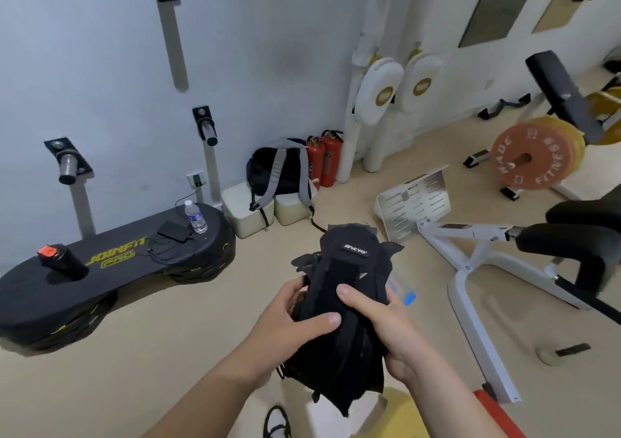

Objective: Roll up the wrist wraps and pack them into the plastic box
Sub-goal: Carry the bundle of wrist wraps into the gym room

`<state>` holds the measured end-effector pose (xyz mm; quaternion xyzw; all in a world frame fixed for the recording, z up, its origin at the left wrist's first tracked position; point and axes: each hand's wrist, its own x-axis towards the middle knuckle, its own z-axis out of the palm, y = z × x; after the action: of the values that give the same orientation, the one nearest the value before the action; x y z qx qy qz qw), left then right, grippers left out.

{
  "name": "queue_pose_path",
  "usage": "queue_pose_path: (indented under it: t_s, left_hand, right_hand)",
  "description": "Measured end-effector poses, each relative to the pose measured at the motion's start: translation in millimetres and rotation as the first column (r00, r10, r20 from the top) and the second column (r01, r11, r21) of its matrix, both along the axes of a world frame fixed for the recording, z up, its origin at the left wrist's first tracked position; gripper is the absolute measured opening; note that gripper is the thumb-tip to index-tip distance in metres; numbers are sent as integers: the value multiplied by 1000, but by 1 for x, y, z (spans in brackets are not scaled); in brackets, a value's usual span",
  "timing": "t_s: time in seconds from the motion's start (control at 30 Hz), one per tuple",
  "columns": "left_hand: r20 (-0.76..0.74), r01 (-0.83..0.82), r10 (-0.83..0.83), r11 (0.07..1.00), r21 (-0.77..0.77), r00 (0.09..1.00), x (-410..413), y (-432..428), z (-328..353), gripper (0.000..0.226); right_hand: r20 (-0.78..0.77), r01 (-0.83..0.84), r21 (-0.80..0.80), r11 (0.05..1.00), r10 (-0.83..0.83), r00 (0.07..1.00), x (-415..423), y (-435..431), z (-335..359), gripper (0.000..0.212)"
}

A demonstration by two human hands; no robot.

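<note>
- A black-and-white shoe (276, 421) stands on the beige floor (168, 336) at the bottom edge.
- The left hand (285, 331) and right hand (389, 333) hold a loose bundle of black fabric wrist wraps (342, 347) in the air, thumbs pressed on top and fingers (290, 294) curled round it.
- Just past the right hand, a clear plastic box with a blue clasp (405, 294) peeks out on the floor, mostly hidden.
- Farther left lies a black "JOINFIT" board (100, 269) carrying a clear water bottle (196, 217).
- A black backpack with grey straps (279, 172) leans by the wall.
</note>
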<state>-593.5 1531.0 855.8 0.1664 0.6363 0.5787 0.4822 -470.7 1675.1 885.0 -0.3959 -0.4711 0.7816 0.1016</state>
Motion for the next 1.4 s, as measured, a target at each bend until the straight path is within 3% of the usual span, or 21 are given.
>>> queue_pose_path:
  t_s: [0.2,0.5,0.77,0.97,1.07,1.2,1.3,1.4]
  left_hand:
    - [10,60,-60,998,26,998,-69,68,16,69]
    - [112,-302,300,953,0,947,-132,171,-28,58]
    - [210,-475,509,859,-194,835,-157,253,-138,50]
    - [256,-475,570,807,-351,780,-153,244,-289,44]
    - [228,-451,580,780,-434,782,-150,230,-397,38]
    - [193,-411,576,743,-528,794,-140,201,-550,32]
    - [160,-361,537,730,-580,828,-131,175,-659,40]
    - [123,-356,551,678,-643,825,-117,147,-748,63]
  right_hand:
    - [-26,-118,-5,993,118,993,-61,74,11,56]
    - [61,-416,-76,906,421,905,-179,201,-37,57]
    - [178,-638,-226,736,675,716,-249,297,-152,47]
    - [326,-648,-403,646,763,557,-267,291,-312,62]
    - [414,-596,-467,653,757,505,-265,267,-421,71]
    - [470,-557,-507,657,753,460,-248,233,-574,65]
    - [481,-536,-528,659,752,451,-236,204,-681,62]
    - [455,-517,-589,621,784,423,-226,177,-762,60]
